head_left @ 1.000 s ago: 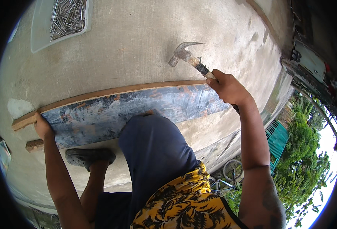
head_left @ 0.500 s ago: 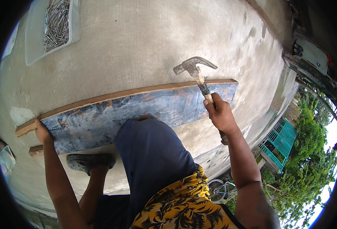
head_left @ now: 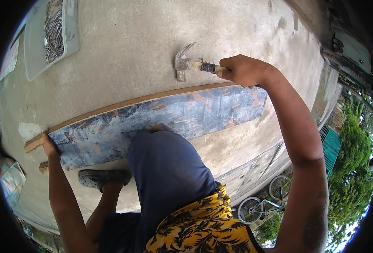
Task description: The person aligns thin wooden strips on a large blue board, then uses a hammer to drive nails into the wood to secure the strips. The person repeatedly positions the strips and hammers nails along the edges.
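My right hand (head_left: 243,71) is closed around the handle of a claw hammer (head_left: 188,64), raised beyond the far edge of a board. The hammer's striking face points down toward the board and its claw points away. The board (head_left: 161,114) is long, blue-grey and scuffed with orange-brown patches, with a wooden strip (head_left: 110,106) along its far edge. My left hand (head_left: 49,145) grips the left end of that strip, some fingers hidden behind the board. My knee (head_left: 165,147) rests over the board's near side.
A clear plastic tub (head_left: 70,33) of loose nails (head_left: 53,36) stands at the far left on the concrete floor (head_left: 123,50). My foot in a dark clog (head_left: 102,179) is beside the board. A bicycle (head_left: 254,208), a green gate (head_left: 331,147) and trees lie off to the right.
My right hand has lifted and swung the hammer away, turning it so the handle lies nearly level and the striking face points down. My left hand keeps its grip on the strip.
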A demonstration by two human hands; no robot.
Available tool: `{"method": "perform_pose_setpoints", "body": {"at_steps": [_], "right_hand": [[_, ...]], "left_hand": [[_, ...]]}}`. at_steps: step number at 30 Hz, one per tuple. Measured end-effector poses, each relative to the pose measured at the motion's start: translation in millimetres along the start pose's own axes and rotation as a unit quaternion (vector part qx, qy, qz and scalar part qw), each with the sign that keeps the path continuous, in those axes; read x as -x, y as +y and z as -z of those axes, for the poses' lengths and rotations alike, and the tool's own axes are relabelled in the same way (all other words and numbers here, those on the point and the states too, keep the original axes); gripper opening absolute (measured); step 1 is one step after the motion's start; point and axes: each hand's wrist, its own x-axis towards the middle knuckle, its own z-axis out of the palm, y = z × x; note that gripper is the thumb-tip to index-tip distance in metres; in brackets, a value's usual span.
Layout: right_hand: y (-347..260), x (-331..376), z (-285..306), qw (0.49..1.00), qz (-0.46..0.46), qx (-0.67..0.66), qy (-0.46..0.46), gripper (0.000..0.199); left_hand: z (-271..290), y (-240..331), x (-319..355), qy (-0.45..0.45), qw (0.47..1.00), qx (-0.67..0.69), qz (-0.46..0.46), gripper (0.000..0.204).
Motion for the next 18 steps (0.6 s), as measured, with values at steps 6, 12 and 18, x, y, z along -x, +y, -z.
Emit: {"method": "perform_pose_setpoints", "body": {"at_steps": [6,12,18], "right_hand": [[-11,4,-26,0.996,-0.006,0.001,-0.085,0.042],[-4,0,-28,0.998,0.028,0.034,-0.047,0.042],[37,26,-121,0.965,0.112,-0.122,0.205,0.030]], "left_hand": [[19,-11,-15,0.004,1.000,-0.002,-0.013,0.071],[16,-9,-8,-0.009,0.997,-0.038,-0.069,0.095],[13,20,39,0.176,0.954,-0.241,0.010,0.107]]}}
